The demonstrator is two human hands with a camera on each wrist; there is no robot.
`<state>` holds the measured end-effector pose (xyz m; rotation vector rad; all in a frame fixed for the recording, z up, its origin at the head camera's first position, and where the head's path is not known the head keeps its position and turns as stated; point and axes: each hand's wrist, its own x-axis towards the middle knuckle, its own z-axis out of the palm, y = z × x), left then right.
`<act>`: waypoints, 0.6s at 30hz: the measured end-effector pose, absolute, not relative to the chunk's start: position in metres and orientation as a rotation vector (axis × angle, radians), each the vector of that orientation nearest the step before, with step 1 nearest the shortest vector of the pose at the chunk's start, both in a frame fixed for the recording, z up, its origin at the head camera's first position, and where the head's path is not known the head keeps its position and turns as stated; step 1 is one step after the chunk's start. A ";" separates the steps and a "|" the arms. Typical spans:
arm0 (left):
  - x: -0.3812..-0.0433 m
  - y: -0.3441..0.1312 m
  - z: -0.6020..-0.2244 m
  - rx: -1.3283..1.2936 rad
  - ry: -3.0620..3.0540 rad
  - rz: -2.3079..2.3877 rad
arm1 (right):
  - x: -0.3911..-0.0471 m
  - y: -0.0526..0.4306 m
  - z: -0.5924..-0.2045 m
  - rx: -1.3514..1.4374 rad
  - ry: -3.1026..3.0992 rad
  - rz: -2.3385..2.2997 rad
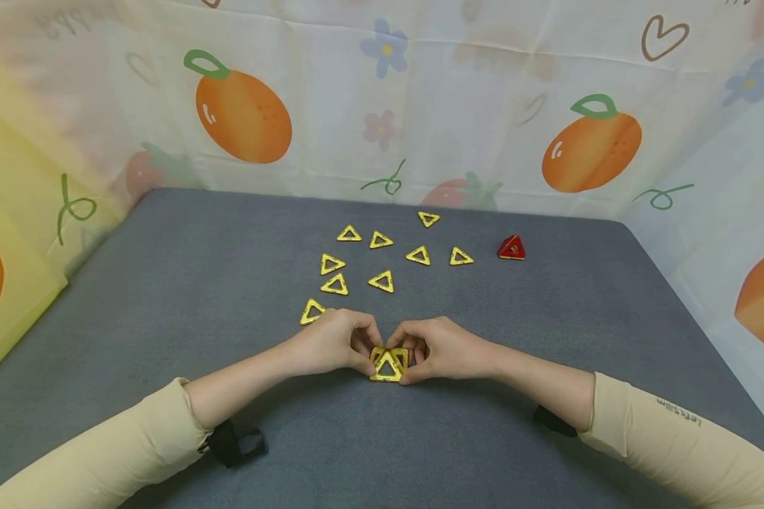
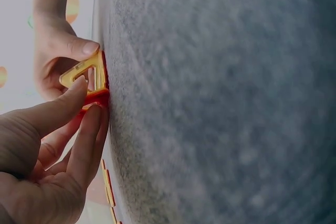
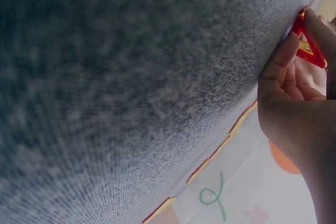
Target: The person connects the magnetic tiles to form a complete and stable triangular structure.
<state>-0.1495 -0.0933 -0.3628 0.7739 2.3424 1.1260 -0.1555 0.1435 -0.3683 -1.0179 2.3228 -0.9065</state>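
Note:
Near the front middle of the grey table, both hands hold a small pyramid-like cluster of triangular magnetic tiles (image 1: 386,378), yellow-faced in the head view. From the left, my left hand (image 1: 334,344) pinches it between thumb and fingers. My right hand (image 1: 453,348) pinches the opposite side, its thumb at the lower right corner. In the left wrist view a yellow tile (image 2: 79,68) leans up with red edges beside it, low against the table. A red tile face (image 3: 315,59) shows between the right fingers in the right wrist view. The cluster's far side is partly hidden by fingers.
Several loose yellow triangle tiles (image 1: 382,286) lie flat beyond the hands, one (image 1: 310,317) close by the left hand. A red pyramid (image 1: 512,248) stands at the back right. Behind the table (image 1: 165,283) hangs a fruit-printed curtain (image 1: 331,120).

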 end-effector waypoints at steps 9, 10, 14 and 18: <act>-0.147 -0.089 -0.364 0.801 2.384 1.103 | -0.155 0.143 -0.368 -0.983 2.331 -0.909; -0.146 -0.089 -0.363 0.792 2.389 1.099 | -0.155 0.143 -0.368 -0.980 2.332 -0.909; -0.145 -0.087 -0.363 0.798 2.417 1.072 | -0.155 0.143 -0.368 -0.990 2.334 -0.906; -0.143 -0.085 -0.362 0.826 2.441 1.042 | -0.154 0.143 -0.369 -1.014 2.339 -0.910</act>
